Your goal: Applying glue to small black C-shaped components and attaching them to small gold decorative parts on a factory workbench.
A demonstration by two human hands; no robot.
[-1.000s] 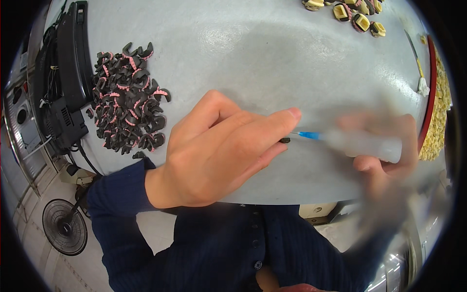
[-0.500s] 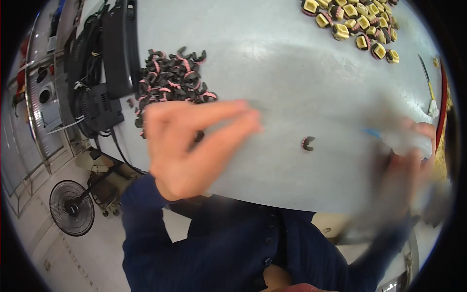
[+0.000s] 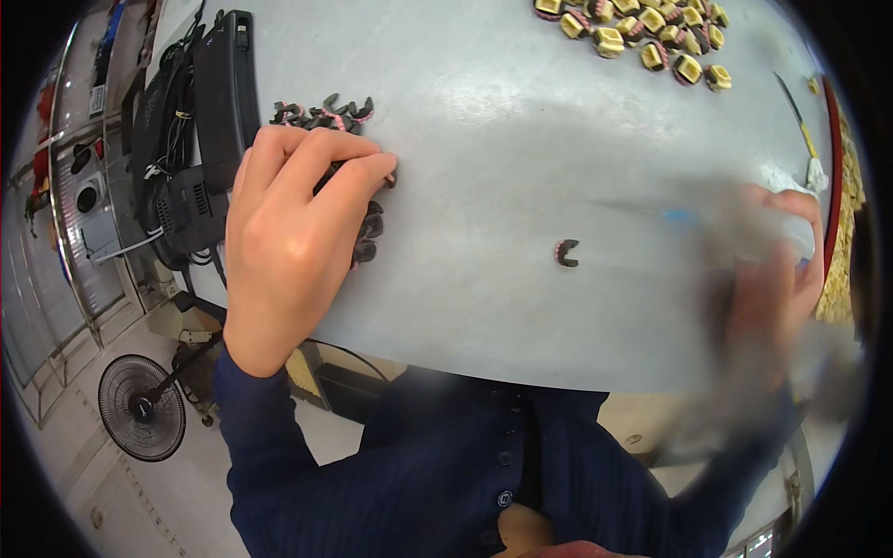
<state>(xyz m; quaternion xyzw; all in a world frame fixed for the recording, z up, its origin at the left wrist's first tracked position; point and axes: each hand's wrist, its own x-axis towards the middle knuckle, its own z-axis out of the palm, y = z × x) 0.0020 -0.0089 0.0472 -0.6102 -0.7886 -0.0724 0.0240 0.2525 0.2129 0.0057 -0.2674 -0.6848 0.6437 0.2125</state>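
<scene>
On the left, my left hand reaches over a pile of small dark horseshoe-shaped denture pieces with pink edges. Its thumb and fingers are bent together in a pinch, with one dark piece at the fingertips; the hand hides much of the pile. At the right, my right hand is curled round a whitish translucent squeeze bottle, smeared by motion. A blue collar and a thin tip point from it towards the left. A single denture piece lies alone between my hands, touched by neither.
Several cream-coloured blocks with dark and pink pieces are gathered at the far right of the grey table. A thin pointed tool lies near the right edge. Black electronic boxes and cables stand at the left. A fan is on the floor.
My left hand has moved left, from above the table onto the dark pile, and its fingertips have closed down there. My right hand still holds the bottle. The whole view has shifted slightly.
</scene>
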